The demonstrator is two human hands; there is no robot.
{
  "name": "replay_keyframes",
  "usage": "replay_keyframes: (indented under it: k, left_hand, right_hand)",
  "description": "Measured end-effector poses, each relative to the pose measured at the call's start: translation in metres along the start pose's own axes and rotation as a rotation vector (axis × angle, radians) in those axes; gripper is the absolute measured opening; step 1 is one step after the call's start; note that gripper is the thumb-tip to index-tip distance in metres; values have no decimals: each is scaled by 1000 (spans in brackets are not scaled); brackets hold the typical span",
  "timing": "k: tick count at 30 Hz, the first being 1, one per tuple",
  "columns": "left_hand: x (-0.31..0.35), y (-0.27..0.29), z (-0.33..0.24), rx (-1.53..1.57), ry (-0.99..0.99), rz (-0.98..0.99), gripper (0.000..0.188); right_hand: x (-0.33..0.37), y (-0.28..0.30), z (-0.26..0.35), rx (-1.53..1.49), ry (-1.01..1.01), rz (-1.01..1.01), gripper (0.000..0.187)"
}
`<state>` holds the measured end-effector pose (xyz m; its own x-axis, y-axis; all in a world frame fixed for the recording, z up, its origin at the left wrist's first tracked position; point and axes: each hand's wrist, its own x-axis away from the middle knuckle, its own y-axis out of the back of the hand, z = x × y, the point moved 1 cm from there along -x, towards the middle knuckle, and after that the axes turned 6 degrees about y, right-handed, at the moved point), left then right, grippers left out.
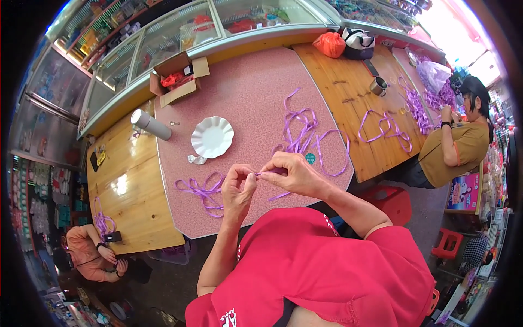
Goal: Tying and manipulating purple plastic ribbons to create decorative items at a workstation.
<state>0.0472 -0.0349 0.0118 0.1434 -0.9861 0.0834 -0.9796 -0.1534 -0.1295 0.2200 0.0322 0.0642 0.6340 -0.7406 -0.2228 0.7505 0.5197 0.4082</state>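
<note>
My left hand (pixel 237 186) and my right hand (pixel 292 173) meet just above the near edge of the pink speckled table (pixel 245 87). Both pinch one short stretch of purple ribbon (pixel 266 173) between thumb and fingers. A loose tangle of purple ribbon (pixel 202 189) lies on the table just left of my left hand. A larger heap of looped purple ribbon (pixel 305 131) lies beyond my right hand, beside a small round teal disc (pixel 310 158). I wear a red shirt.
A white scalloped paper plate (pixel 212 136), a grey cylinder (pixel 151 125) and an open cardboard box (pixel 178 79) sit farther back. Wooden tables flank the pink one. A person in a mustard shirt (pixel 457 144) handles purple ribbon at right; another sits lower left (pixel 90 253). Red stools (pixel 393 203) stand nearby.
</note>
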Motion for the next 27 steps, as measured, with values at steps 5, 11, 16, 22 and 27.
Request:
replay_keyframes:
  k: [5,11,16,22,27]
  left_hand:
    - [2,-2,-1,-41,-127,11,12]
    - [-5,-1,-36,-1028,-702,143,22]
    - [-11,11,-43,-1103,-703,189,16]
    - [-12,18,-50,-1033,-620,216,7]
    - [-6,35,-36,-802,-265,88,11]
  right_hand:
    - [4,-2,-7,-32,18,-11,14]
    - [2,1,-9,40,25,23,13]
    - [-11,10,-17,-26,95,116,13]
    - [-21,13,-37,-127,108,184,14]
    - [-28,15,-73,-414,-118,351,16]
